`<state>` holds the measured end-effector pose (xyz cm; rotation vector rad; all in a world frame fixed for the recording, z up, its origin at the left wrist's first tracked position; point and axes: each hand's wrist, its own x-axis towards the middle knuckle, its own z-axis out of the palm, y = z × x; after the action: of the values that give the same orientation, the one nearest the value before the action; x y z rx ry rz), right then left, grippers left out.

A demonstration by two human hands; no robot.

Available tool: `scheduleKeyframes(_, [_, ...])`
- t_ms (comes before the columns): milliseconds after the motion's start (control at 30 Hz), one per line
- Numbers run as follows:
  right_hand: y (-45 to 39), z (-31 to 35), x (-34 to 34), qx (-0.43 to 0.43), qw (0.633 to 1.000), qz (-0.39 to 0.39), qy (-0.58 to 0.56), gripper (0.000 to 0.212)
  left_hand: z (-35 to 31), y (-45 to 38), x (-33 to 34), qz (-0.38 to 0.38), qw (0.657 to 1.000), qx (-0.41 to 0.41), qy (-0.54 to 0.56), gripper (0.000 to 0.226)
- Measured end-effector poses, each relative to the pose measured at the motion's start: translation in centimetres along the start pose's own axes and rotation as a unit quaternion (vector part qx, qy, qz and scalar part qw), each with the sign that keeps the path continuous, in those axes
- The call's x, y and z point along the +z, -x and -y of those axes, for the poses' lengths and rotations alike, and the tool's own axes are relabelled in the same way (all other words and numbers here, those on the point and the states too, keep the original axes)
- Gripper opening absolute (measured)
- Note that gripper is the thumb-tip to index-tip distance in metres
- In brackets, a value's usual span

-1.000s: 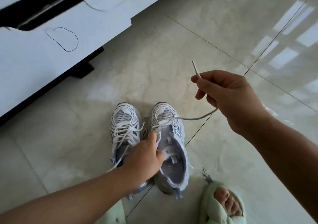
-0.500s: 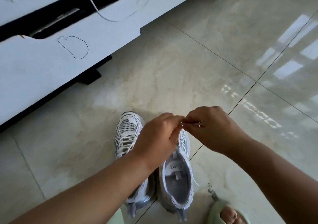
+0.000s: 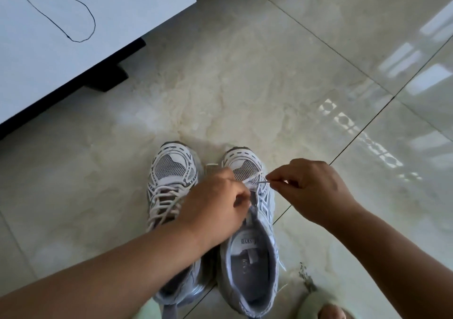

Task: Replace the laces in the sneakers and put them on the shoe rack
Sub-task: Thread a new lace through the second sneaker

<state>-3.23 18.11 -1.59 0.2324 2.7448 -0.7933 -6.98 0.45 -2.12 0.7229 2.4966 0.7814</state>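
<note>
Two white mesh sneakers (image 3: 215, 210) at 6 o'clock; left hand (image 3: 215, 206) and right hand (image 3: 311, 191) each pinch the one white lace (image 3: 255, 180)

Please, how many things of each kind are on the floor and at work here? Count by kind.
Sneakers: 2, the left sneaker and the right sneaker
Hands: 2, left hand, right hand
Green slippers: 2
White cabinet: 1
Total: 7

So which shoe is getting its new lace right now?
Look at the pale tiled floor below the white cabinet, where two sneakers stand side by side. It is the right sneaker: its eyelets are mostly bare, while the left sneaker is fully laced.
</note>
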Motion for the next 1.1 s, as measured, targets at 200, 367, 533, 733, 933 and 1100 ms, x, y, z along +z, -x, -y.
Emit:
scheduleKeyframes(200, [0.8, -0.5, 1.7, -0.015, 0.999, -0.042, 0.018, 0.006, -0.8, -0.1, 1.7, -0.031, 0.998, -0.051, -0.015, 0.021])
scheduleKeyframes(367, [0.4, -0.5, 1.7, -0.087, 0.992, -0.057, 0.073, 0.009, -0.6, -0.2, 2.0, -0.039, 0.995, -0.095, -0.006, 0.01])
scheduleKeyframes(533, [0.1, -0.9, 2.0, -0.137, 0.984, -0.047, 0.099, 0.011, -0.8, -0.5, 2.2, -0.034, 0.994, -0.104, -0.027, 0.015])
scheduleKeyframes(733, [-0.8, -0.6, 2.5, -0.197, 0.977, -0.022, 0.082, 0.013, -0.7, -0.4, 2.7, -0.053, 0.994, -0.095, 0.02, 0.021])
scheduleKeyframes(933, [-0.2, -1.7, 3.3, -0.087, 0.995, -0.039, -0.035, 0.01, -0.5, -0.5, 3.3, -0.072, 0.993, -0.086, 0.031, 0.018])
scheduleKeyframes(1100, [-0.5, -2.0, 3.6, -0.105, 0.991, -0.05, -0.065, 0.006, 0.1, -0.5, 4.2, -0.109, 0.982, -0.105, 0.114, 0.021])
